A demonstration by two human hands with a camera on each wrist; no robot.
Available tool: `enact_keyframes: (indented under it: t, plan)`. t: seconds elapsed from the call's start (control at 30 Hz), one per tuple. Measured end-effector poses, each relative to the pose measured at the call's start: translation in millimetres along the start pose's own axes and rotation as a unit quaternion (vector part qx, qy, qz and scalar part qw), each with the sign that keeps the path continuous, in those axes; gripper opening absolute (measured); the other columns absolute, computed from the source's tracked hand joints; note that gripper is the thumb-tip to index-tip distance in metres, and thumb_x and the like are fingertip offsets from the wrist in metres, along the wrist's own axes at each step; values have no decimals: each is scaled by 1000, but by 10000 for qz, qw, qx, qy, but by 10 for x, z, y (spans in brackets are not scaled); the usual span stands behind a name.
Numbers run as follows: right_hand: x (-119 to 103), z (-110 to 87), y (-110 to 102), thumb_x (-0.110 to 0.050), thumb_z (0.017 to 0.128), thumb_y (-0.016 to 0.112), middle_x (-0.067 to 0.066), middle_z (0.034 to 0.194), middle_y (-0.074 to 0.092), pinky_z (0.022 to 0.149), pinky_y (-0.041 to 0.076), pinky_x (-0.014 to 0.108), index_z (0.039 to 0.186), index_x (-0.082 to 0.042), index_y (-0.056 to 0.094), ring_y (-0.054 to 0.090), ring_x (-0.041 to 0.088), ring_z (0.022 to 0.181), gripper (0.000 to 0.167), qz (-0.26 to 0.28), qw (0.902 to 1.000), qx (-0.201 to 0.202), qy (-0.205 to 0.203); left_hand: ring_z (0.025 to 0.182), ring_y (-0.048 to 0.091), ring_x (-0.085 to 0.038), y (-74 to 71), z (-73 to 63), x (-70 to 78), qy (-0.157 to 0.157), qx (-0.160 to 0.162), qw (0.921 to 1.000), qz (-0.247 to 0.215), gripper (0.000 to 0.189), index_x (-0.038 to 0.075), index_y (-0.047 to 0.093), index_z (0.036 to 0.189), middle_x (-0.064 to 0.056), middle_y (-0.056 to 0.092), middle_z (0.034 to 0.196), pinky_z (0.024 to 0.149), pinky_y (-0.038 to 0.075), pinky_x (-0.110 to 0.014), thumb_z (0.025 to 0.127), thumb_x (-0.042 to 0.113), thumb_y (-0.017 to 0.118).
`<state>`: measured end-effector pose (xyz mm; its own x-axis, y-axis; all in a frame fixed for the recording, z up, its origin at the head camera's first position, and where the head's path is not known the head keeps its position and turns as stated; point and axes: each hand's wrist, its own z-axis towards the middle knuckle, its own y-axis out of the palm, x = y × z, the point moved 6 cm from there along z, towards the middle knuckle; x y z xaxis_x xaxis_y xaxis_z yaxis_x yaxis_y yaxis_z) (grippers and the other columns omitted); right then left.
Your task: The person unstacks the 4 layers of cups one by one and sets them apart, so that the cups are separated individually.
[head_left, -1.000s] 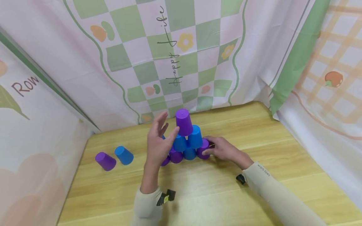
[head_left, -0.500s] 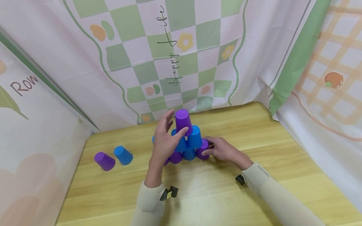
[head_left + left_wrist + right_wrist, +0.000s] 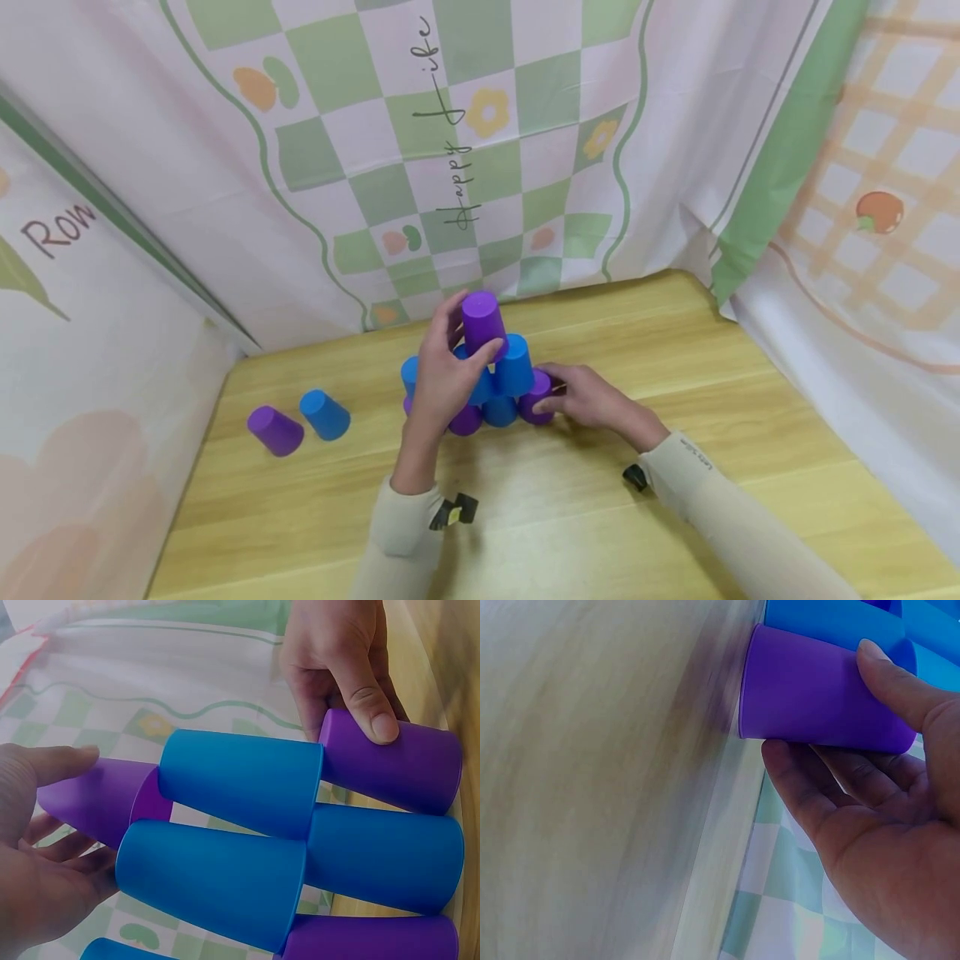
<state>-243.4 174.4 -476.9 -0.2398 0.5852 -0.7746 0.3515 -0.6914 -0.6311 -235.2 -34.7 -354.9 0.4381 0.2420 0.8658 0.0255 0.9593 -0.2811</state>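
Observation:
A pyramid of upside-down plastic cups stands on the table. My left hand (image 3: pixel 446 379) holds the purple cup (image 3: pixel 482 321) on top, thumb on its near side and fingers behind it. This top cup sits across two blue cups (image 3: pixel 214 881) of the row beneath. At the pyramid's right end, my right hand (image 3: pixel 588 393) grips a purple cup (image 3: pixel 817 694) of the bottom row between thumb and fingers. Beside that cup in the bottom row is a blue cup (image 3: pixel 386 859). My left hand and wrist cover part of the pyramid's left side in the head view.
A purple cup (image 3: pixel 275 431) and a blue cup (image 3: pixel 325 414) stand apart on the left of the wooden table (image 3: pixel 555 517). A patterned curtain (image 3: pixel 487 167) hangs close behind the pyramid, with more cloth along both sides.
My left hand has moved right to the top purple cup and now has its thumb and fingers around it. My right hand stays on its bottom-row cup.

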Motion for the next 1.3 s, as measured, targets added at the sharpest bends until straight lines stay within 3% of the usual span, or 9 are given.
enact_keyframes:
  t: [1.3]
  plan:
    - [-3,-8,-1,-23,98,77,6,124,74,101,59,49,140,-11,64,71,26,115,45,33,10000,59,-73,134,61,-31,29,-17,18,-136,31,9999,76,71,22,43,156,-6,59,148,112,52,-52,96,11,78]
